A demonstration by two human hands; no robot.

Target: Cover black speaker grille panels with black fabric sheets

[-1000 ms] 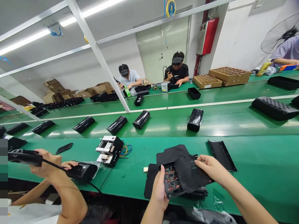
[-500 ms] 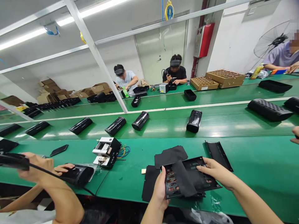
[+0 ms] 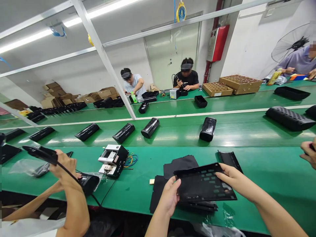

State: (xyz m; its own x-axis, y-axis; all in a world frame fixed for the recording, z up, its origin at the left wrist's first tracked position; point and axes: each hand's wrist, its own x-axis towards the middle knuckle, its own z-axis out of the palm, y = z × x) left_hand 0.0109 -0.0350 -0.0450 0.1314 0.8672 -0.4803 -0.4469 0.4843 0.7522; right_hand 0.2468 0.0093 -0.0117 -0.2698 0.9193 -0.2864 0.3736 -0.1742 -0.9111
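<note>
A thin black plastic panel (image 3: 197,184) with slotted holes is held in front of me, tilted above the bench. My left hand (image 3: 170,196) grips its left end, thumb on top. The other end is pinched by my right hand (image 3: 229,174), its fingers partly hidden behind the panel. Slots show toward the right; the left part looks plain dark, and I cannot tell whether a sheet covers it. Below lie more black panels (image 3: 204,206). Black sheets (image 3: 181,164) are spread just behind and to the left. Past my right hand rests a curved black panel (image 3: 230,159).
Left of me, a co-worker's hand (image 3: 64,164) holds a corded black tool (image 3: 40,154) near a black housing (image 3: 89,182). A black-and-white machine (image 3: 114,161) stands between us. Black housings (image 3: 207,128) line the green belt (image 3: 237,131). Another person's hand (image 3: 308,153) shows at right.
The loose black sheet that lay across the panel no longer shows as a separate strip. The panel has turned a little in my hands. The left co-worker's tool has moved right and up.
</note>
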